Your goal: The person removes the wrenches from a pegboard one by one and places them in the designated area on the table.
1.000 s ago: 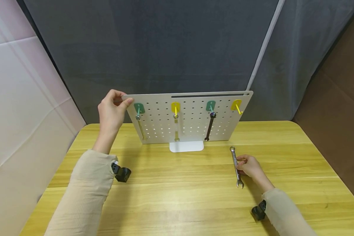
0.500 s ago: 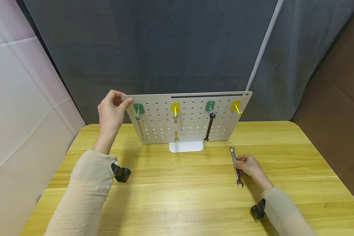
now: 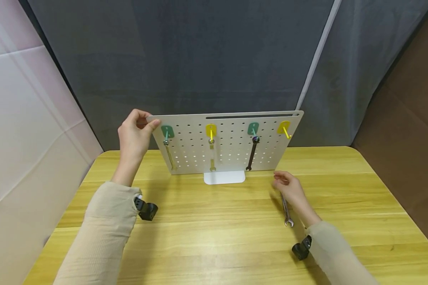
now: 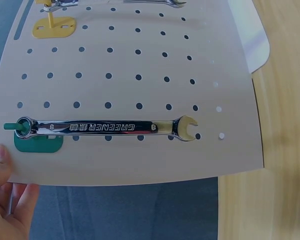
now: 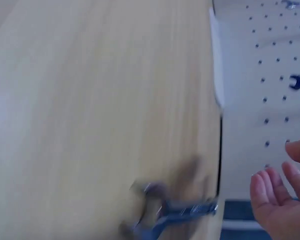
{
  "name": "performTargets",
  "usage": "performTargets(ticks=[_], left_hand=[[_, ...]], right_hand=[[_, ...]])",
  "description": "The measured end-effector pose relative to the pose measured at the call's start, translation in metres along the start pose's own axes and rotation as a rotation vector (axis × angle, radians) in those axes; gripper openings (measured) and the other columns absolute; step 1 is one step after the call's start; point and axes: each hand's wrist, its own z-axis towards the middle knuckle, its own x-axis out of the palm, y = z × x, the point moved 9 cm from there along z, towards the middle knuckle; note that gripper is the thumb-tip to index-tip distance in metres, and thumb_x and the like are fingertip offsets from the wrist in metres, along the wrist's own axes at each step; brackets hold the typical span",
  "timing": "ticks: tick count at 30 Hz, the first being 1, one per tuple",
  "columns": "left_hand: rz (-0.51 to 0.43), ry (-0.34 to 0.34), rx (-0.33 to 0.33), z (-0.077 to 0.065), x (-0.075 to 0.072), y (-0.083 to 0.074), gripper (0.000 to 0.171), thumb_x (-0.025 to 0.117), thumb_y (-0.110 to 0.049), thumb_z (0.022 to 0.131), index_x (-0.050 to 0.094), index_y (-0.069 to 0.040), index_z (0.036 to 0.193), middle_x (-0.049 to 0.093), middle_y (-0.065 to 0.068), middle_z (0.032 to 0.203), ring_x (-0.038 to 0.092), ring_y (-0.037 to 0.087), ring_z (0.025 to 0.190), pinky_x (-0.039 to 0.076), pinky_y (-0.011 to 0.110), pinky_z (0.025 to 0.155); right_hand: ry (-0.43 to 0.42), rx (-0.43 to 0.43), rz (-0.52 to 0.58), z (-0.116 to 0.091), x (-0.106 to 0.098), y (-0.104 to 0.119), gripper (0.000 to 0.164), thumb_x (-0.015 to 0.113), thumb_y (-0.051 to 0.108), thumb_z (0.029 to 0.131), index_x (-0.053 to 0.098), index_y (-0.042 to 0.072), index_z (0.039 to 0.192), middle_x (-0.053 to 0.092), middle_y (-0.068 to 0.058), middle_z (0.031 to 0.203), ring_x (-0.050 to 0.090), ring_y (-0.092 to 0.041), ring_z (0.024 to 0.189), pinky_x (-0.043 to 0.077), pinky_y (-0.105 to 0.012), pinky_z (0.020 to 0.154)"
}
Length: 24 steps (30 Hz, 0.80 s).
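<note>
A pale pegboard (image 3: 232, 152) stands upright at the back of the table, its top left corner pinched by my left hand (image 3: 133, 132) between thumb and fingers. Three combination wrenches hang by their ring ends: a left one (image 4: 105, 128) on a green hook, a middle one (image 3: 211, 141) on a yellow hook, and a dark-looking one (image 3: 252, 154) on another green hook. A fourth combination wrench (image 3: 287, 213) lies on the table to the right. Over its ring end, hiding it, is my right hand (image 3: 294, 194), thumb and fingers apart in the right wrist view.
At the board's right end a yellow hook (image 3: 283, 129) carries nothing. A white foot (image 3: 224, 177) sticks out below the board onto the wooden table (image 3: 199, 245). Dark fabric (image 3: 217, 59) hangs behind, and a white sheet (image 3: 32, 118) borders the left side.
My right hand has let go of the wrench on the table and moved up and left toward the pegboard; the wrench's open end stays put. My left hand keeps its grip.
</note>
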Motion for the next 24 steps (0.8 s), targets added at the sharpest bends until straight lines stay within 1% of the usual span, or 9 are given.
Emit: performTargets(ticks=[5, 8, 10, 12, 17, 21, 24], left_hand=[[0.001, 0.004, -0.007, 0.0, 0.001, 0.001, 0.029, 0.066, -0.023, 0.089, 0.059, 0.0, 0.106, 0.066, 0.014, 0.1, 0.05, 0.006, 0.08, 0.039, 0.015, 0.073], [0.002, 0.005, -0.009, 0.0, 0.001, 0.001, 0.029, 0.066, -0.023, 0.089, 0.059, 0.0, 0.105, 0.066, 0.014, 0.1, 0.051, 0.006, 0.081, 0.039, 0.016, 0.074], [0.003, 0.005, -0.009, -0.001, 0.001, 0.001, 0.029, 0.066, -0.023, 0.089, 0.059, 0.0, 0.105, 0.066, 0.014, 0.1, 0.051, 0.007, 0.081, 0.039, 0.016, 0.074], [0.007, 0.004, -0.008, -0.001, 0.001, 0.001, 0.029, 0.066, -0.023, 0.089, 0.059, 0.0, 0.105, 0.066, 0.014, 0.1, 0.051, 0.007, 0.081, 0.039, 0.016, 0.073], [0.008, 0.004, -0.004, -0.001, 0.001, 0.0, 0.029, 0.066, -0.023, 0.089, 0.059, 0.0, 0.105, 0.066, 0.014, 0.1, 0.051, 0.008, 0.081, 0.039, 0.016, 0.073], [0.005, -0.002, 0.003, -0.001, 0.001, -0.001, 0.029, 0.066, -0.023, 0.089, 0.059, 0.0, 0.105, 0.066, 0.014, 0.1, 0.05, 0.007, 0.08, 0.039, 0.015, 0.073], [0.007, -0.004, 0.003, -0.001, 0.0, -0.001, 0.03, 0.066, -0.023, 0.089, 0.058, 0.001, 0.106, 0.066, 0.015, 0.101, 0.05, 0.008, 0.081, 0.038, 0.015, 0.072]], right_hand=[[0.027, -0.106, 0.08, 0.001, 0.013, 0.026, 0.047, 0.052, -0.002, 0.094, 0.039, -0.007, 0.139, 0.045, -0.028, 0.141, 0.046, -0.041, 0.13, 0.038, -0.046, 0.108], [0.057, -0.163, 0.142, 0.001, 0.021, 0.041, 0.052, 0.051, -0.005, 0.093, 0.035, -0.007, 0.142, 0.039, -0.028, 0.145, 0.041, -0.04, 0.134, 0.034, -0.047, 0.111], [0.077, -0.184, 0.173, 0.0, 0.027, 0.05, 0.055, 0.051, -0.006, 0.092, 0.031, -0.007, 0.144, 0.036, -0.027, 0.148, 0.037, -0.039, 0.137, 0.032, -0.047, 0.113], [0.09, -0.197, 0.2, -0.002, 0.031, 0.056, 0.059, 0.053, -0.006, 0.091, 0.028, -0.006, 0.145, 0.033, -0.025, 0.15, 0.034, -0.038, 0.139, 0.03, -0.046, 0.114], [0.101, -0.214, 0.215, -0.004, 0.039, 0.068, 0.067, 0.056, -0.004, 0.091, 0.021, -0.003, 0.149, 0.026, -0.022, 0.154, 0.028, -0.036, 0.143, 0.025, -0.046, 0.117], [0.1, -0.202, 0.236, -0.003, 0.042, 0.073, 0.072, 0.056, -0.003, 0.091, 0.017, 0.001, 0.151, 0.022, -0.018, 0.157, 0.024, -0.032, 0.145, 0.021, -0.043, 0.119], [0.087, -0.19, 0.249, -0.002, 0.044, 0.075, 0.072, 0.056, -0.001, 0.091, 0.017, 0.004, 0.152, 0.023, -0.016, 0.158, 0.025, -0.029, 0.146, 0.02, -0.041, 0.119]])
